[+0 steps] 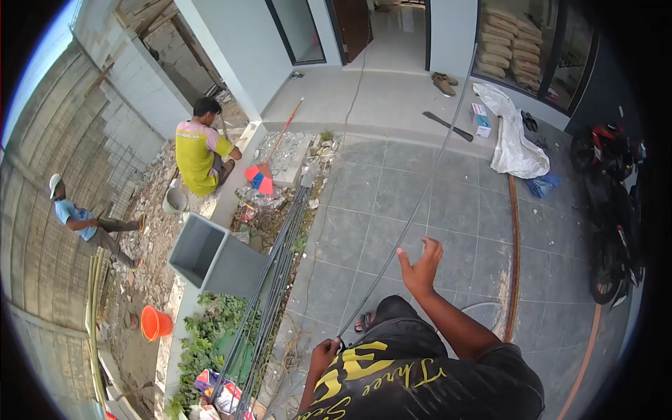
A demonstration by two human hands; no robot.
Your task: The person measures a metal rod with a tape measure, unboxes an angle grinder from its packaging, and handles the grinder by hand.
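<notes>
A long thin grey rod [413, 213] runs diagonally from near my body up toward the doorway window. My left hand [325, 353] is closed around its lower end, beside my shirt. Raised over the tiles, my right hand [422, 268] has its thumb and fingers apart, with nothing in it; the rod passes just to its left. A bundle of long dark rods [269, 283] lies to the left, along the edge of the paving.
One person in a yellow shirt [196, 157] crouches by rubble; another in blue [77, 217] stands farther left. A grey bin [238, 259], orange bucket [156, 323], broom [260, 175], machete [448, 126], white sack [511, 133] and motorcycle [612, 224] are around.
</notes>
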